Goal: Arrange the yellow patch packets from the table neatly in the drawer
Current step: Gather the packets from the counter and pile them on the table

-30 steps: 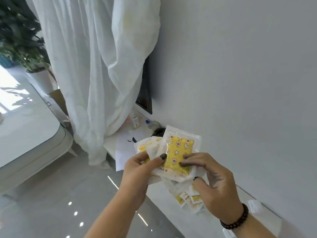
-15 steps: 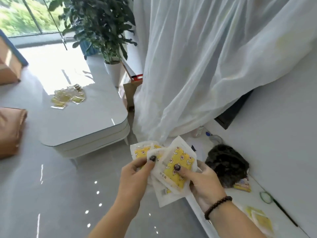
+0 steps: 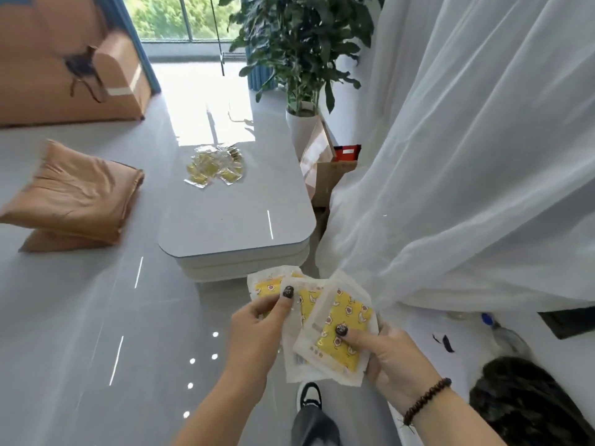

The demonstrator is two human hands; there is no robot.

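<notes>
I hold a fanned stack of yellow patch packets (image 3: 325, 320) in white wrappers low in the middle of the view. My left hand (image 3: 257, 333) pinches the stack's left side with its thumb on top. My right hand (image 3: 391, 355) grips the right side, thumb pressed on the front packet. A loose pile of more yellow packets (image 3: 214, 167) lies on the far half of the grey coffee table (image 3: 238, 226). No drawer is in view.
A sheer white curtain (image 3: 467, 162) hangs at the right, with a potted plant (image 3: 302, 59) and cardboard boxes (image 3: 325, 169) behind the table. Tan cushions (image 3: 74, 194) lie on the floor at the left. A white low cabinet top (image 3: 457, 342) with a dark furry thing (image 3: 528, 397) is at the lower right.
My view has swung left from the wall and cabinet toward the coffee table. Both hands keep holding the packet stack, now fanned wider.
</notes>
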